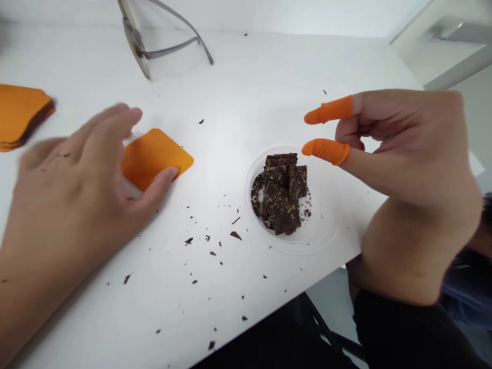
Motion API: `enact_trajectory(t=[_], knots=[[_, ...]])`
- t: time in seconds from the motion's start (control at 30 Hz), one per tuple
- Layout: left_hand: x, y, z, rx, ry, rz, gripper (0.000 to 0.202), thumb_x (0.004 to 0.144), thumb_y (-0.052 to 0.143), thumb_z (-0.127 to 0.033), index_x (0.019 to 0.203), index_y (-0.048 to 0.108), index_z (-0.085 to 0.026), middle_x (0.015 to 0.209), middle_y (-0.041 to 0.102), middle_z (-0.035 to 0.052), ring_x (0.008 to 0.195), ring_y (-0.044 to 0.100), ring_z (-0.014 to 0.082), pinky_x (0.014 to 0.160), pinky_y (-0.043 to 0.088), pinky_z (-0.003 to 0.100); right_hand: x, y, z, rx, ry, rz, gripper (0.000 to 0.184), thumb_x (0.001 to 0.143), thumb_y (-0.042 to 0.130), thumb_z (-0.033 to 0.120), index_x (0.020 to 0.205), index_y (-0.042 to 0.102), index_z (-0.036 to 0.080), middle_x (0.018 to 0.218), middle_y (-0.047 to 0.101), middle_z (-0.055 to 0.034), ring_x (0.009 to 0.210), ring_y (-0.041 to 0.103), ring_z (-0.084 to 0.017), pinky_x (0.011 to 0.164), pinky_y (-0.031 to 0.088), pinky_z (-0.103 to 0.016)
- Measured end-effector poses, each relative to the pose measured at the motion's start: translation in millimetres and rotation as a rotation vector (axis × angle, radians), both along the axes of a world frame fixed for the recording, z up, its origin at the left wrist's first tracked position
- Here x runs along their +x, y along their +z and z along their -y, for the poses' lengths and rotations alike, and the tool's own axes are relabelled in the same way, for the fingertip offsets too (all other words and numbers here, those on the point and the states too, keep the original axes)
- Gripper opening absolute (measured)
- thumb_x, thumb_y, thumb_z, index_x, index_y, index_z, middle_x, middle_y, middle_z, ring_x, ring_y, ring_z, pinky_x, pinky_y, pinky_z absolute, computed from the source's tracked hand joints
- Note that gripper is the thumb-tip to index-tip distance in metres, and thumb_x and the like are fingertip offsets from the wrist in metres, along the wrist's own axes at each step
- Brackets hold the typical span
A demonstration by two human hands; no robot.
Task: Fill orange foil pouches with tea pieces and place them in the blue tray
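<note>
My left hand (80,179) lies on the white table with its fingers spread, thumb and fingertips touching an orange square sheet (156,158). My right hand (400,148) hovers right of a clear round dish (319,225) that holds a pile of dark brown broken pieces (281,193). Its thumb and index finger wear orange finger cots and stand apart with nothing between them; the other fingers are curled. The thumb tip is just above the dish's far right side.
A stack of orange sheets (21,115) with dark undersides lies at the far left edge. Clear safety glasses (161,43) rest at the back. Dark crumbs (215,241) are scattered over the table. The table edge runs diagonally at lower right.
</note>
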State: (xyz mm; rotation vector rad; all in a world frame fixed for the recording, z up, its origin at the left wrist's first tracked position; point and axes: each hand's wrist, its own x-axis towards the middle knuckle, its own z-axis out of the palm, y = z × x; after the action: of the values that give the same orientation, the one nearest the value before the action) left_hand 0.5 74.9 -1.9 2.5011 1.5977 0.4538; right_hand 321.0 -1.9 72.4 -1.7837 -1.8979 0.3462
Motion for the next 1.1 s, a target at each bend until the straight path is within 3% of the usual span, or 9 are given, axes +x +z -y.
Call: enact_trajectory(t=[0.1,0.17,0.3,0.5,0.6,0.73,0.83,0.93,1.1], knots=[[-2,0.8,-6,0.026,0.023,-0.028,0.083,0.095,0.039,-0.068,0.160,0.026,-0.019,0.174,0.015,0.0078,0.160,0.011,0.0394,0.129,0.009,0.059,-1,1.2,0,-0.024,-0.005,0.013,0.014,0.088,0.073,0.032,0.076,0.066,0.029,0.064,0.041,-0.0002,0.072,0.055,-0.022,0.068,0.042,-0.041],[-5,-0.1,-12,-0.060,0.010,-0.099,0.082,0.096,0.036,-0.070,0.158,0.032,-0.015,0.171,0.024,0.0127,0.159,0.016,0.0411,0.127,0.010,0.064,-1,1.0,1,-0.028,-0.006,0.023,0.017,0.087,0.073,0.031,0.073,0.063,0.030,0.064,0.038,0.0000,0.079,0.061,-0.025,0.072,0.045,-0.043],[-10,-1.2,-21,-0.059,0.022,-0.005,0.070,0.093,0.048,-0.072,0.143,0.055,-0.023,0.160,0.046,0.0058,0.154,0.033,0.0336,0.128,0.020,0.058,1,-5.1,-1,0.168,-0.004,-0.077,0.017,0.083,0.077,0.028,0.075,0.063,0.034,0.062,0.040,-0.0001,0.100,0.067,-0.030,0.075,0.048,-0.044],[-3,9.4,-11,-0.104,0.044,0.068,0.039,0.091,0.061,-0.060,0.122,0.071,-0.037,0.152,0.057,-0.0067,0.149,0.046,0.0297,0.126,0.028,0.062,3,-24.1,-15,0.531,0.032,-0.273,0.019,0.076,0.084,0.029,0.070,0.068,0.037,0.052,0.044,0.0025,0.072,0.067,-0.026,0.061,0.050,-0.045],[3,19.4,-8,-0.145,0.144,-0.016,0.038,0.088,0.064,-0.057,0.120,0.071,-0.039,0.141,0.067,-0.0058,0.132,0.061,0.0362,0.104,0.053,0.056,2,-30.0,-20,0.566,0.076,-0.329,0.024,0.075,0.087,0.027,0.062,0.067,0.030,0.052,0.046,0.0026,0.077,0.072,-0.026,0.060,0.052,-0.040],[3,19.0,-15,-0.109,0.143,-0.034,0.063,0.087,0.066,-0.055,0.145,0.052,-0.034,0.130,0.073,-0.0009,0.113,0.068,0.0391,0.091,0.055,0.060,-1,-32.8,-23,0.547,0.112,-0.318,0.023,0.076,0.087,0.027,0.063,0.068,0.026,0.053,0.045,0.0055,0.071,0.070,-0.018,0.059,0.050,-0.033],[-3,6.2,-25,-0.017,0.132,0.069,0.058,0.090,0.065,-0.050,0.145,0.053,-0.037,0.120,0.075,-0.0021,0.109,0.069,0.0322,0.088,0.056,0.056,-2,-33.1,-23,0.528,0.089,-0.338,0.013,0.077,0.086,0.027,0.074,0.073,0.028,0.052,0.038,0.0068,0.068,0.067,-0.017,0.065,0.055,-0.035],[-11,-5.8,-29,0.147,0.147,0.233,0.035,0.088,0.070,-0.049,0.121,0.073,-0.036,0.097,0.077,-0.0053,0.093,0.072,0.0240,0.084,0.058,0.048,0,-34.1,-23,0.515,0.065,-0.362,0.010,0.078,0.085,0.028,0.076,0.075,0.029,0.052,0.036,0.0068,0.068,0.065,-0.016,0.071,0.059,-0.038],[-10,0.8,-10,0.444,-0.071,0.731,0.035,0.083,0.082,-0.030,0.117,0.074,-0.027,0.108,0.076,-0.0115,0.095,0.074,0.0152,0.080,0.062,0.036,0,-34.6,-23,0.482,0.130,-0.466,0.009,0.078,0.086,0.029,0.083,0.078,0.027,0.054,0.038,0.0082,0.055,0.050,-0.009,0.060,0.053,-0.030]])
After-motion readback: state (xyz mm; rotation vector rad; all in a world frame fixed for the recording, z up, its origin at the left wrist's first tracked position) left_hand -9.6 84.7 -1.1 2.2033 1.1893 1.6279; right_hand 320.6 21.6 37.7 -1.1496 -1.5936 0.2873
